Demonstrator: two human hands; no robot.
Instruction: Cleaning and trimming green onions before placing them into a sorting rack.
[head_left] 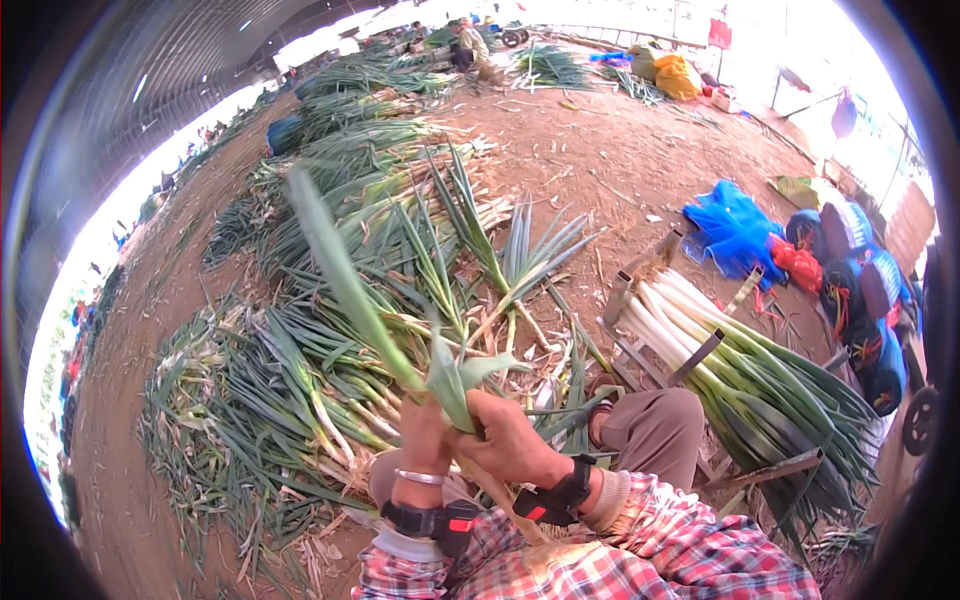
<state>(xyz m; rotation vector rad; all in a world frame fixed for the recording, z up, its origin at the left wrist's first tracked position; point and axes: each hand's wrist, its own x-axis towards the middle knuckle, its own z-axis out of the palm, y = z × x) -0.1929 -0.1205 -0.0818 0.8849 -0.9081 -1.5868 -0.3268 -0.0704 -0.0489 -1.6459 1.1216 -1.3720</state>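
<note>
In front of my lap I hold one large green onion, its green top slanting up and away to the left. My left hand is closed around its stalk. Pressed close beside it, my right hand pinches a loose outer leaf that folds away from the stalk. A pale strip hangs below my hands toward my lap. To the right, a bundle of green onions lies in a metal rack, white ends pointing away from me. A heap of untrimmed green onions spreads on the left.
A long row of green onions runs off across the dirt floor. At right lie a blue plastic sheet, a red bag and several blue bundles. Another person sits far back, near a yellow sack.
</note>
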